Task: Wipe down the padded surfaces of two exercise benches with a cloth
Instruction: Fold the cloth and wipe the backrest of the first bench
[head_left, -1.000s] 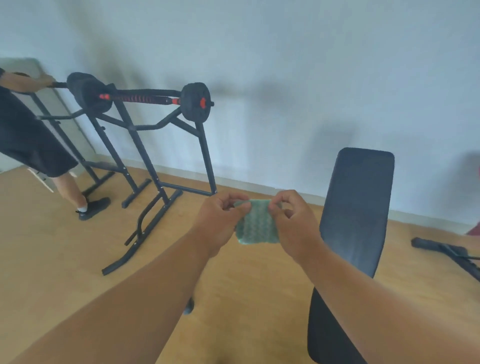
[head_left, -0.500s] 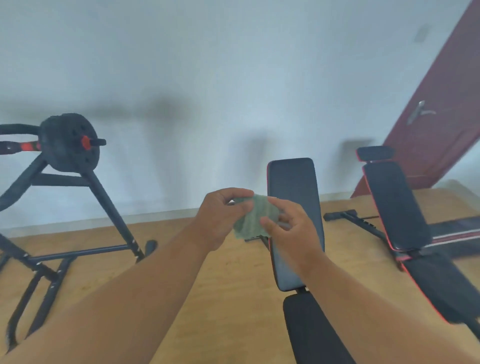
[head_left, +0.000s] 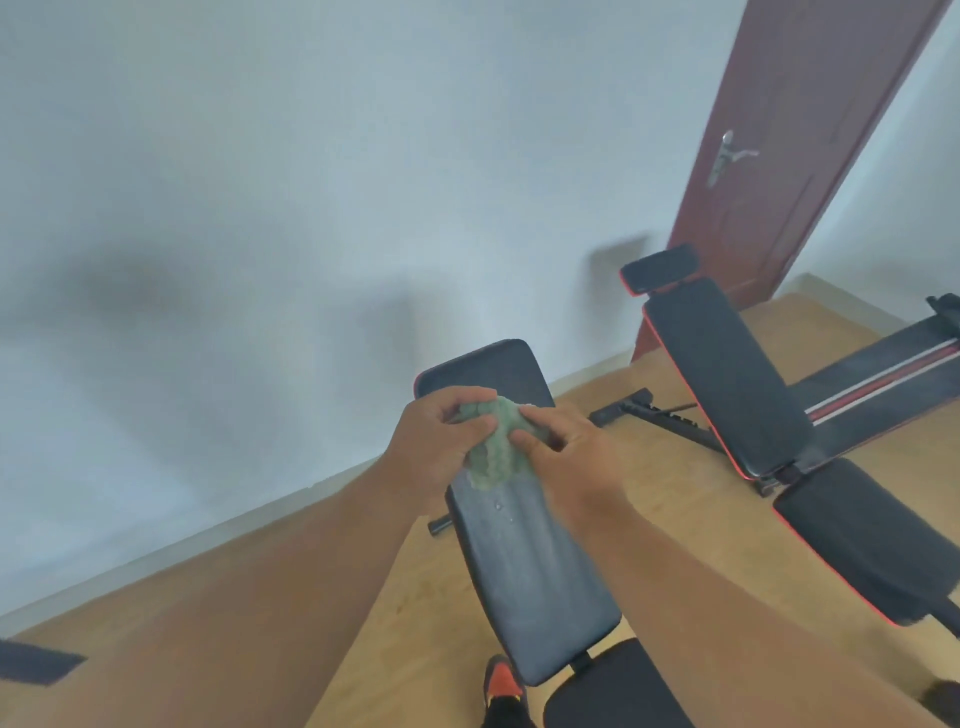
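Head view, the only one I have: both hands are together at frame centre, bunching a green cloth (head_left: 496, 441) between them. Left hand (head_left: 441, 447) has fingers curled over the top edge and thumb pressing in; right hand (head_left: 563, 449) pinches the other side with thumb and forefinger, remaining fingers loosely curled. The cloth is crumpled into a wad with its lower part hanging free, held in front of the upper end of the near bench backrest (head_left: 524, 561); I can't tell whether it touches the pad. My read on handling: light, soft, knobbly weave, zero stiffness, so it will flop wherever it's unsupported. A couple of droplets show on the pad just below it, so I judge it damp, which means a bit heavier and clingy rather than slippery. Best hold is a flat palm over a folded wad, fingers spread, not an edge pinch, because an edge pinch lets it drag and roll under. The backrest looks like smooth vinyl over foam, inclined, running from 12 down to 6 below the hands, with the near bench seat (head_left: 618, 691) at 6. The second bench backrest (head_left: 727, 379) sits at 2 o'clock, well apart, its seat pad (head_left: 872, 545) at 4. Red door (head_left: 800, 130) at 1. An orange-and-black shoe (head_left: 501, 686) is at 6, just beside the near bench.
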